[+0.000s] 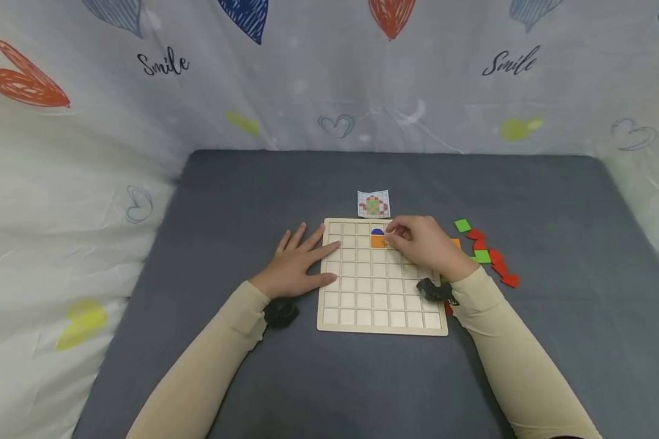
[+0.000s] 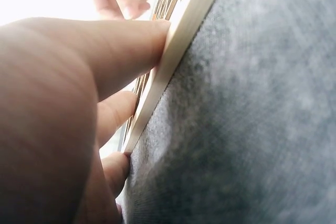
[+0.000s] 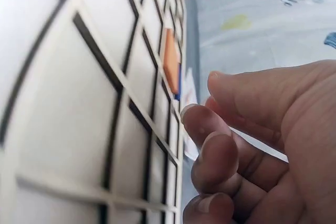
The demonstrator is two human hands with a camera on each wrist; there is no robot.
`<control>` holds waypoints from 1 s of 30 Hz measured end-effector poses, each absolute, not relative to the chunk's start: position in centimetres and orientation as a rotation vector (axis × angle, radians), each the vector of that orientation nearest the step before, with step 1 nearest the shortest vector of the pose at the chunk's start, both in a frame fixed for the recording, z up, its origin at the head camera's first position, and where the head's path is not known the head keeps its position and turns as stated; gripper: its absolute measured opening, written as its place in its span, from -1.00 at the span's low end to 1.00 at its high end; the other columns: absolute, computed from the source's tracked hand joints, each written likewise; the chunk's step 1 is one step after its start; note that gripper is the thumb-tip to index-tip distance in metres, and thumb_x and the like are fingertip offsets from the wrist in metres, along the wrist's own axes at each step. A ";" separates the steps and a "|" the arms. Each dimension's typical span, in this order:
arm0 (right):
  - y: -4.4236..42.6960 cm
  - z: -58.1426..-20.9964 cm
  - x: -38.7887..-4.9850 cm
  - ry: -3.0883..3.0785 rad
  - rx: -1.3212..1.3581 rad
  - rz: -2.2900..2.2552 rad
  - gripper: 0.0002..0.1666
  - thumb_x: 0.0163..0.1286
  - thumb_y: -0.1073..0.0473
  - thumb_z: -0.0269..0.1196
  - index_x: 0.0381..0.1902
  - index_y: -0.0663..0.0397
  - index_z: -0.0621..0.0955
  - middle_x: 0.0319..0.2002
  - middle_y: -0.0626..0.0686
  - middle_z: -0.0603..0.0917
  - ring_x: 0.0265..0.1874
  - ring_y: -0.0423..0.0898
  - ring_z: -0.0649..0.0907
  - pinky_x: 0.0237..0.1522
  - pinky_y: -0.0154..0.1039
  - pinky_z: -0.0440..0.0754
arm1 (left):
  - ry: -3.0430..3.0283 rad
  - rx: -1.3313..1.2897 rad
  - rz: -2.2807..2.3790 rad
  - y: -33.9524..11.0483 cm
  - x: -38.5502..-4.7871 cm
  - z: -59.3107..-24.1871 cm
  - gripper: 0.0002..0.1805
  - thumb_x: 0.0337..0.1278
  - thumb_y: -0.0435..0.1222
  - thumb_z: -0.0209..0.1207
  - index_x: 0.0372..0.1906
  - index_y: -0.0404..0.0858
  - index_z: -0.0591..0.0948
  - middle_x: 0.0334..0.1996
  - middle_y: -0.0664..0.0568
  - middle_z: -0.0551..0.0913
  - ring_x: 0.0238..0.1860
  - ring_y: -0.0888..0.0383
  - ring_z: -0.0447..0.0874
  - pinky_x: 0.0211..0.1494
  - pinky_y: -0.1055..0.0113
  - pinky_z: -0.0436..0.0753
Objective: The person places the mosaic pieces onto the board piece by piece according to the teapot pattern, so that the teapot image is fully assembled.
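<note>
Head view: left hand (image 1: 299,262) spread wide, thumb and forefinger on left edge of grid board (image 1: 381,331); right hand (image 1: 424,245) loosely curled beside orange square (image 1: 378,242), no piece visible between fingertips. Orange square lies at grid cell, blue half-circle (image 1: 377,231) just above. Brushing fingers could dislodge orange square, which looks slightly raised. Right sleeve (image 1: 489,305) may scatter loose red pieces (image 1: 509,280); lifting left hand could let board slide.

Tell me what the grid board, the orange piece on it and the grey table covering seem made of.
Grid board: probably wood, matte, judging by its pale blond edge. Orange piece: painted wood or plastic, unclear which; smooth and evenly coloured. Grey table covering: likely cloth, dull, from the fuzzy texture in the left wrist view.
</note>
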State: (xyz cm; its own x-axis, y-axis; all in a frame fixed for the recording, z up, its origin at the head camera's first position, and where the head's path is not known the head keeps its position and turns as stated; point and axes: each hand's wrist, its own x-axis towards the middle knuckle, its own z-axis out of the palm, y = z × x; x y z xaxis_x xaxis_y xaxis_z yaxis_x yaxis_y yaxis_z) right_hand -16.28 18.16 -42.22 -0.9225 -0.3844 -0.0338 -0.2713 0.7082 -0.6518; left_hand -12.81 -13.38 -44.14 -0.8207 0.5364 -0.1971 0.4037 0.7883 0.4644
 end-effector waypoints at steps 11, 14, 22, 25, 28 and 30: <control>21.9 -40.6 -15.4 2.787 -0.434 -0.917 -0.75 0.58 0.10 0.26 0.04 0.09 0.75 -0.20 0.09 0.74 -0.48 -0.05 0.56 -0.37 -0.14 0.56 | 2.664 0.726 0.599 -13.3 -12.8 -44.3 -0.18 0.45 0.28 0.12 0.68 0.21 0.19 0.73 0.06 -0.22 0.71 -0.15 -0.51 0.66 -0.25 -0.43; 23.0 -40.3 -15.2 2.788 -0.411 -0.899 -0.73 0.59 0.12 0.25 0.08 0.11 0.74 -0.17 0.11 0.75 -0.53 -0.05 0.54 -0.39 -0.14 0.54 | 2.661 0.722 0.603 -13.3 -12.8 -44.3 -0.18 0.44 0.27 0.13 0.68 0.20 0.19 0.73 0.05 -0.22 0.71 -0.16 -0.51 0.66 -0.25 -0.43; 25.6 -40.3 -14.5 2.794 -0.326 -0.868 -0.73 0.54 0.12 0.33 0.07 0.14 0.73 -0.21 0.11 0.74 -0.52 -0.04 0.57 -0.41 -0.14 0.57 | 2.658 0.725 0.608 -13.5 -12.8 -44.2 -0.18 0.45 0.26 0.13 0.68 0.19 0.20 0.73 0.05 -0.22 0.71 -0.16 -0.51 0.66 -0.24 -0.44; 26.0 -40.5 -14.1 2.776 -0.325 -0.823 -0.78 0.51 0.17 0.35 0.00 0.16 0.76 -0.26 0.08 0.74 -0.46 -0.06 0.58 -0.37 -0.16 0.58 | 2.657 0.723 0.604 -13.5 -12.8 -44.2 -0.18 0.45 0.26 0.13 0.68 0.20 0.20 0.73 0.05 -0.22 0.71 -0.16 -0.51 0.66 -0.25 -0.44; 26.2 -40.6 -13.9 2.741 -0.350 -0.764 -0.83 0.49 0.22 0.35 -0.06 0.16 0.77 -0.31 0.03 0.74 -0.41 -0.08 0.59 -0.32 -0.16 0.58 | 2.655 0.718 0.596 -13.6 -12.7 -44.2 -0.19 0.45 0.26 0.12 0.68 0.21 0.19 0.73 0.06 -0.23 0.71 -0.15 -0.52 0.66 -0.24 -0.45; 26.2 -40.6 -13.9 2.708 -0.369 -0.742 -0.83 0.48 0.25 0.33 -0.04 0.17 0.77 -0.33 0.01 0.72 -0.43 -0.09 0.59 -0.34 -0.17 0.58 | 2.651 0.717 0.596 -13.6 -12.7 -44.2 -0.19 0.46 0.26 0.12 0.68 0.21 0.19 0.73 0.06 -0.23 0.71 -0.15 -0.52 0.65 -0.24 -0.45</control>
State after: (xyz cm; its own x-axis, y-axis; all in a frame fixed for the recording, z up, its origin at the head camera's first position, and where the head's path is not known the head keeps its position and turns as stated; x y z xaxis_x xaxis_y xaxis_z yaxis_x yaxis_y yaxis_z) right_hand -13.91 26.20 -40.64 -0.9190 -0.3235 -0.2251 -0.1636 0.8328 -0.5288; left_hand -12.71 -13.60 -44.17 -0.8189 0.5373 -0.2019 0.3990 0.7858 0.4726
